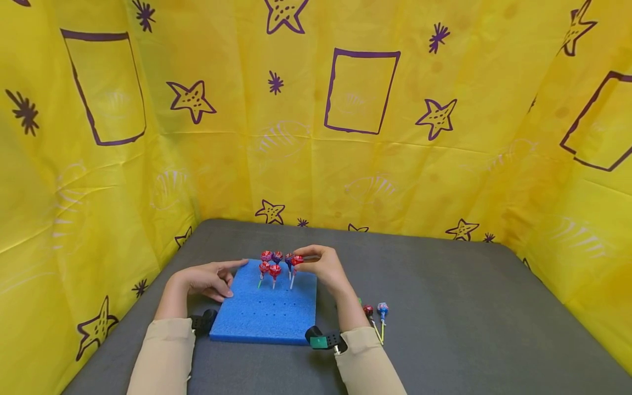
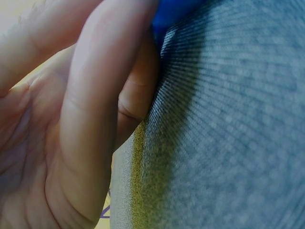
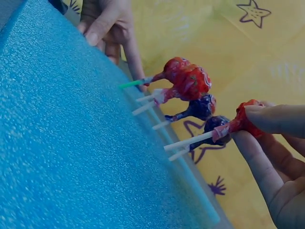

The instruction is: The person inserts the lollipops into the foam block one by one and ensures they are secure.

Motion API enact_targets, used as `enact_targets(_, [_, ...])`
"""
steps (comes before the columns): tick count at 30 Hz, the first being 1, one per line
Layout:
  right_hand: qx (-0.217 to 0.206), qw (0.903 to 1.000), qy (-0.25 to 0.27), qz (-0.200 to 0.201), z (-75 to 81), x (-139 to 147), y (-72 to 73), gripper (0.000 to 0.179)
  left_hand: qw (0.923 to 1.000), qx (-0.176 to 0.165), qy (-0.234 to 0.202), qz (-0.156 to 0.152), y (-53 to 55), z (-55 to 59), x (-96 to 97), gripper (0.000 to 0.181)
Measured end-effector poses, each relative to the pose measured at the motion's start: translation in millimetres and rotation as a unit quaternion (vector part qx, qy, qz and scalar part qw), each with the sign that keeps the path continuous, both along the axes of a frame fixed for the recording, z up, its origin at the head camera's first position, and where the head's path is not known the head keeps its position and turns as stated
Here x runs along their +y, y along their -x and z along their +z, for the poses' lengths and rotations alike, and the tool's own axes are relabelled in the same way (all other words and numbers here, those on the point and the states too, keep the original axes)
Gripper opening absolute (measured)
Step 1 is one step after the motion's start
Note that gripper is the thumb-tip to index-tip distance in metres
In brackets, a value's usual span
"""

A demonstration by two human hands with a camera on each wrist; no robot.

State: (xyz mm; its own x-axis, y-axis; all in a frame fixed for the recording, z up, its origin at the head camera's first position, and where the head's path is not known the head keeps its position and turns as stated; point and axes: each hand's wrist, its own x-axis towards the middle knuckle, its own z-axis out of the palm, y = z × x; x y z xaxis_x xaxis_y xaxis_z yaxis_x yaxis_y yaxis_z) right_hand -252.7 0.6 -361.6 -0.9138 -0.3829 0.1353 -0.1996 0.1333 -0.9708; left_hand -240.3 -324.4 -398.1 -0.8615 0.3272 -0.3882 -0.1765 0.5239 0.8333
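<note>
In the head view a blue foam board (image 1: 264, 326) with rows of small holes lies on the table. My right hand (image 1: 323, 270) pinches a red-wrapped lollipop (image 3: 233, 125) by its head between thumb and fingers. Its white stick points down to the board, the tip right at the foam. Beside it a dark blue lollipop (image 3: 217, 129) stands in the board. More lollipops, red (image 1: 274, 271) and purple (image 1: 277, 257), stand upright to the left. My left hand (image 1: 202, 278) rests against the board's left edge, thumb at the side and index finger stretched toward the far corner.
Right of my right forearm, a blue-wrapped lollipop (image 1: 382, 308) and a dark red one (image 1: 368, 310) lie on the grey table (image 1: 444, 329), yellow sticks toward me. A yellow curtain (image 1: 316, 164) with purple drawings surrounds the table's back and sides.
</note>
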Motion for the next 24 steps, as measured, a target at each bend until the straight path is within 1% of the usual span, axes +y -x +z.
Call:
enact_targets(9, [0.009, 0.9999, -0.003, 0.011, -2.6, -4.0, -0.2, 0.028, 1.0000, 0.001, -0.001, -0.003, 0.2, 0.5, 0.7, 0.093])
enact_targets(14, [0.008, 0.9999, -0.004, 0.011, -3.2, -5.0, -0.6, 0.028, 1.0000, 0.001, 0.001, -0.005, 0.5, 0.7, 0.4, 0.093])
enact_targets(20, [0.011, 0.9997, -0.011, 0.018, -3.3, -5.1, -1.7, 0.029, 1.0000, -0.001, 0.003, 0.000, 1.1, -0.5, -0.6, 0.094])
enact_targets(24, [0.016, 0.9996, -0.013, 0.020, -18.6, -7.5, 10.2, 0.028, 1.0000, 0.000, 0.005, 0.004, 1.1, -1.2, -1.0, 0.094])
